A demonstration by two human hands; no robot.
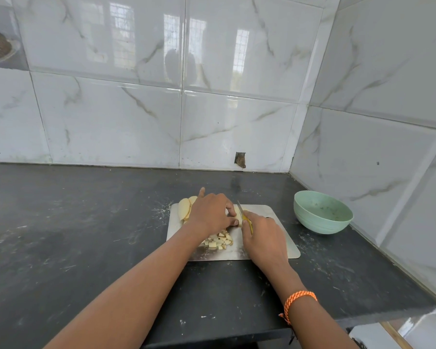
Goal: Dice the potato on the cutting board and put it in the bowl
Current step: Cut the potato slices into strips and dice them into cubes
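Observation:
A metal cutting board (pixel 277 238) lies on the dark counter. My left hand (pixel 209 214) holds a pale potato piece (pixel 238 214) down on the board with curled fingers. My right hand (pixel 262 238) grips a yellow-handled knife (pixel 242 212), its blade against the right side of that piece. A heap of diced potato (pixel 220 240) sits near the board's front, partly under my left wrist. Potato slices (pixel 184 209) lean at the board's far left corner. The green bowl (pixel 322 212) stands to the right of the board and holds no potato.
The dark counter (pixel 73 222) runs left and toward me, with its front edge near the bottom. Tiled walls close the back and right sides. The bowl sits close to the right wall.

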